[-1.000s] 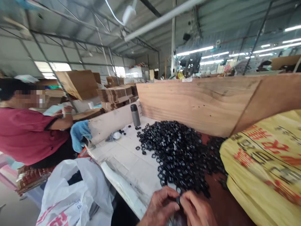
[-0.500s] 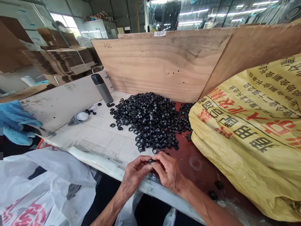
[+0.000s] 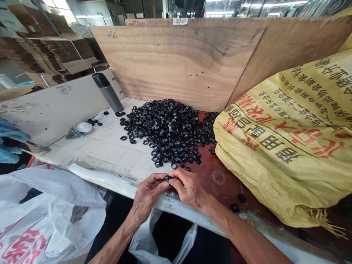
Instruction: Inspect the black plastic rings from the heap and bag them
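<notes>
Small black ring (image 3: 167, 178) is being pinched between the fingertips of both hands, just over the near edge of the bench (image 3: 110, 152). The left hand (image 3: 148, 194) and right hand (image 3: 188, 189) are coming together around it, one from each side. A heap of black rings (image 3: 165, 132) is spreading across the bench just beyond them, with a few loose rings lying apart from it. Two more black rings (image 3: 238, 203) are sitting to the right of the right hand on a red-brown board (image 3: 220, 183).

A plywood panel (image 3: 176, 62) is standing behind the heap, carrying a small handwritten mark that is hard to read and two white paper labels (image 3: 179, 21) along its top edge. A yellow woven sack (image 3: 286, 139) is slumping against the panel on the right, printed with large red and black Chinese characters that appear upside down from this view, so they cannot be read with confidence. A grey-and-black vacuum flask (image 3: 107, 92) is lying tilted on the bench, near a small clear bag (image 3: 79, 129). A white plastic bag (image 3: 49, 209) with red print is hanging below the bench edge on the left.
</notes>
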`<state>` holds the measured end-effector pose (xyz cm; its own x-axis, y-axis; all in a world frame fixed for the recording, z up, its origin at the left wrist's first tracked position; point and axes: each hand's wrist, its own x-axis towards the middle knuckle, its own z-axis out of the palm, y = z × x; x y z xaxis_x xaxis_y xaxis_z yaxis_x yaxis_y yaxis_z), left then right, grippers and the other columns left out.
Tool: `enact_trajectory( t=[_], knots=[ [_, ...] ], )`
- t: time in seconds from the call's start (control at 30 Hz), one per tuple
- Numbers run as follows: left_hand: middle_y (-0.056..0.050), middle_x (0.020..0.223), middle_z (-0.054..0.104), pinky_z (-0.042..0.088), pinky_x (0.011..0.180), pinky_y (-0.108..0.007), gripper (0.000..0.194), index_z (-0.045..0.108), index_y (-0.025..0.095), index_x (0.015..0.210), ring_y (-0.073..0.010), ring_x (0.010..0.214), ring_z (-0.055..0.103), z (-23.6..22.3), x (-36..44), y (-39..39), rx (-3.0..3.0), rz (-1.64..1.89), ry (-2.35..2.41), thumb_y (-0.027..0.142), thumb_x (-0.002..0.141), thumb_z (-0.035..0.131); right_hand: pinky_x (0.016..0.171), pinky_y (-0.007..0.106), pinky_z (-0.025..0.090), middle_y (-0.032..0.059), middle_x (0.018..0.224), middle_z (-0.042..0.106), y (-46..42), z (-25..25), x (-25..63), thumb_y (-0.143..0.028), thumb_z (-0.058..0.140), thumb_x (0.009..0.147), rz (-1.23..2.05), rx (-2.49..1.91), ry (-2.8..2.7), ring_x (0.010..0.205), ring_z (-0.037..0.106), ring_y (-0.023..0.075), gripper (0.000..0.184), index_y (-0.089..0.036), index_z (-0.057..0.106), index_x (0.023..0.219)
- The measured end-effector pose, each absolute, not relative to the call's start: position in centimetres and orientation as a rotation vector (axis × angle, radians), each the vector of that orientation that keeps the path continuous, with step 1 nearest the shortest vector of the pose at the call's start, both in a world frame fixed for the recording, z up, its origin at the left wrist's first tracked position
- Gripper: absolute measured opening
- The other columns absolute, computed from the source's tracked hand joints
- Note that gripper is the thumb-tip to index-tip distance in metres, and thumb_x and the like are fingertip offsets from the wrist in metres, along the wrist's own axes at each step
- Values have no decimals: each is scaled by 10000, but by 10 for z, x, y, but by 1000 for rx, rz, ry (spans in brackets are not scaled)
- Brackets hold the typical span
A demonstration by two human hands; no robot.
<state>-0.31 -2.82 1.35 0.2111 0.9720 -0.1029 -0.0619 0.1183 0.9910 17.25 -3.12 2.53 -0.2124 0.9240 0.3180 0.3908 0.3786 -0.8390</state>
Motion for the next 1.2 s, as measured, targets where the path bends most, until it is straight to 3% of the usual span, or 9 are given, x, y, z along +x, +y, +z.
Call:
enact_trajectory(
  t=[0.2,0.4,0.5,0.57,0.77,0.87,0.97,1.1,1.2],
  knots=[
    [-54,1124,721,586,946,-342,217,708,246,1080,-213,1042,698,-7,-7,-38,1891,1246,1116,169,883,655,510,222,415,-64,534,524,-31,25,164,-373,557,921,1471,-1232,-1299,448,491,98,205,-205,555,802],
    [-102,1230,679,576,969,-372,460,592,264,1302,-235,1148,653,-21,-18,-35,2373,1171,900,41,902,550,413,226,406,-56,584,512,-31,17,164,-522,703,782,1831,-1102,-923,410,437,81,380,-189,537,706],
    [-112,1231,658,575,944,-365,463,569,256,1288,-230,1145,642,-11,-23,-36,2432,1108,816,6,903,507,396,237,395,-52,578,503,-34,22,166,-558,637,824,1864,-1152,-1029,394,432,91,399,-204,512,687],
    [-96,1182,659,577,905,-330,370,574,241,1208,-207,1074,659,2,-27,-43,2305,1063,845,36,902,536,432,251,401,-30,592,533,-33,28,171,-539,570,881,1657,-1321,-1267,426,476,113,383,-210,516,691],
    [-21,853,649,537,718,-280,102,602,197,928,-160,759,635,46,-33,-65,2087,623,926,166,842,647,693,318,473,76,929,620,-21,25,198,-325,642,839,348,-1713,-1717,766,609,210,165,-199,557,902],
    [-28,841,629,522,735,-307,74,610,189,881,-168,758,618,41,-18,-46,2086,769,1164,262,896,617,710,320,487,91,1001,604,-14,12,203,-201,598,831,247,-1699,-1886,820,620,224,135,-197,551,957],
    [-54,991,621,531,704,-306,210,621,192,1086,-151,713,605,17,8,-12,2102,845,1310,269,891,621,743,330,498,82,931,624,-9,3,206,-163,531,860,252,-1680,-1993,836,635,235,62,-203,557,900],
    [-101,1146,604,536,809,-374,225,662,225,1107,-230,931,621,0,31,14,2156,753,1396,247,905,565,757,361,521,93,914,673,-9,6,211,-269,484,911,302,-1610,-1976,841,667,249,130,-223,605,911],
    [-88,995,647,540,731,-356,158,709,257,949,-235,887,628,9,26,14,2031,734,1302,245,894,562,653,385,556,83,832,704,-10,3,215,-453,500,891,299,-1491,-1864,734,699,258,222,-296,647,839]
  ],
)
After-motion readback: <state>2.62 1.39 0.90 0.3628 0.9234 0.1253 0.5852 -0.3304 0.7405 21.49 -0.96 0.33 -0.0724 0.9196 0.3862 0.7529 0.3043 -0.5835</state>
